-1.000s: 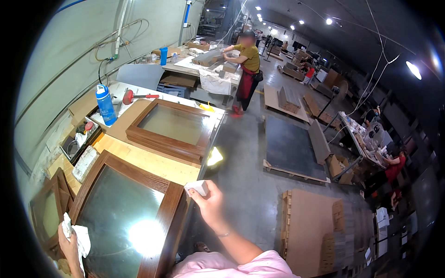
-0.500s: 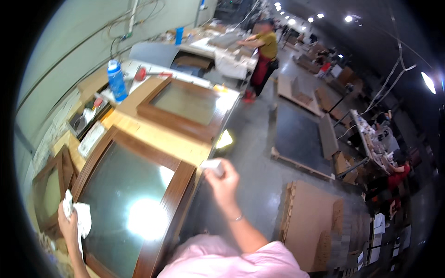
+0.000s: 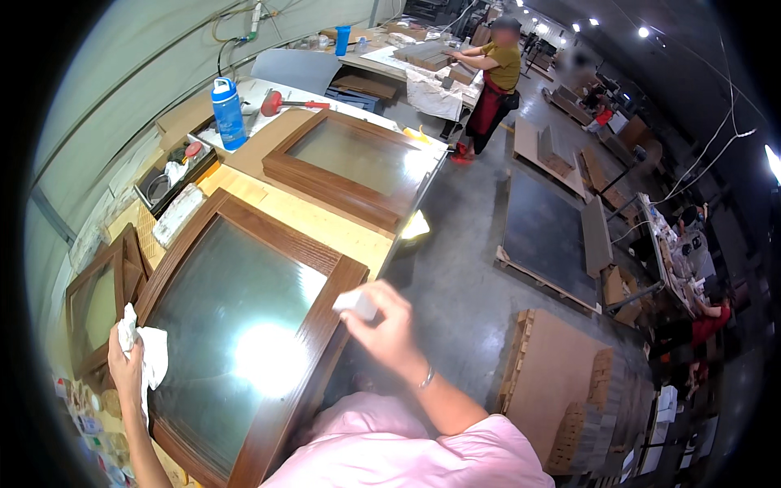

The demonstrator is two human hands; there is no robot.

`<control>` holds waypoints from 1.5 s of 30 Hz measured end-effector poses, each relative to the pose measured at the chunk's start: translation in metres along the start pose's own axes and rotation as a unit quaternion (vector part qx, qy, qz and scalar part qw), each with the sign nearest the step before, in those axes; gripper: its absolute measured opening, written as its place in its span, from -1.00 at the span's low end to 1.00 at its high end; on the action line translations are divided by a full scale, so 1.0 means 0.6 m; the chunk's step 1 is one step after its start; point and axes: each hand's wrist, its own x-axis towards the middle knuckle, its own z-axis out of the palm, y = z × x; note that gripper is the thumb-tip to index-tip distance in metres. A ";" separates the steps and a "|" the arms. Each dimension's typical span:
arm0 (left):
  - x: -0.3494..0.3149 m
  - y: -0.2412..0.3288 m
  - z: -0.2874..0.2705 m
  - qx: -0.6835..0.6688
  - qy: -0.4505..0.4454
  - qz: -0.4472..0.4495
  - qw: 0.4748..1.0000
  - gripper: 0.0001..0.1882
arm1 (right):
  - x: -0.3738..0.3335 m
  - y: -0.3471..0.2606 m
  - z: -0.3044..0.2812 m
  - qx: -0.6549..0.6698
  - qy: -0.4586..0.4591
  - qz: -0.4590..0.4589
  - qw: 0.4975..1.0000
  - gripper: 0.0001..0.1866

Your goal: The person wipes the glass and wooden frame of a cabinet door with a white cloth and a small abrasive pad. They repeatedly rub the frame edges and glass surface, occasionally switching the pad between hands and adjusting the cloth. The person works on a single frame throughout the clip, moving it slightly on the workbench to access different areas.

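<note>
A brown wooden cabinet door with a glass panel lies in front of me on the bench, light glaring off the glass. My right hand pinches a small white block between thumb and fingers at the door's right rail; whether the block touches the wood I cannot tell. At the left rail, my left hand grips a crumpled white cloth, which hangs over the edge of the glass.
Beyond lies a second glass-panelled door. A blue bottle, a red-handled tool and a tray of small items stand along the wall side. Another framed door leans at left. A co-worker stands at the far bench.
My right hand with the white block has come in from beyond the door's right edge to over its right rail. My left hand keeps the cloth at the left rail. The view has shifted slightly.
</note>
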 end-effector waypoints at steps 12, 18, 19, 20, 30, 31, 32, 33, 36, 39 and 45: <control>0.009 -0.006 0.006 0.029 0.005 0.005 1.000 -0.60 | 0.035 0.053 -0.021 -0.036 0.071 0.015 0.997 -0.76; 0.005 -0.004 0.007 0.019 0.002 -0.001 1.000 -0.60 | -0.022 -0.017 -0.019 -0.002 -0.045 -0.039 0.998 -0.75; 0.003 0.000 0.005 0.025 0.001 -0.009 1.000 -0.60 | -0.006 -0.013 -0.028 -0.016 -0.020 -0.018 1.000 -0.75; 0.000 0.004 0.004 0.020 0.004 -0.008 1.000 -0.60 | 0.008 0.006 -0.027 -0.002 0.019 0.011 1.000 -0.77; -0.010 0.035 -0.002 0.042 0.008 0.008 0.999 -0.62 | -0.128 -0.104 0.058 0.017 -0.107 -0.075 0.991 -0.73; -0.007 0.035 0.000 0.043 0.015 0.023 0.999 -0.63 | -0.163 -0.129 0.073 0.046 -0.128 -0.081 0.987 -0.73; -0.007 0.026 -0.003 0.060 0.017 0.032 0.998 -0.63 | -0.195 -0.154 0.092 0.086 -0.155 -0.090 0.980 -0.73; -0.004 0.018 -0.005 0.076 0.017 0.042 0.996 -0.63 | -0.219 -0.178 0.106 0.125 -0.180 -0.098 0.971 -0.72; 0.000 0.014 -0.003 0.102 0.015 0.058 0.993 -0.59 | -0.238 -0.209 0.117 0.070 -0.148 -0.131 0.978 -0.64; 0.002 0.000 -0.005 0.156 0.018 0.056 0.986 -0.55 | -0.211 -0.203 0.124 -0.026 0.031 0.014 0.999 -0.81; 0.004 -0.003 -0.004 0.169 0.009 0.049 0.984 -0.53 | -0.334 -0.289 0.176 0.008 -0.142 -0.109 0.984 -0.68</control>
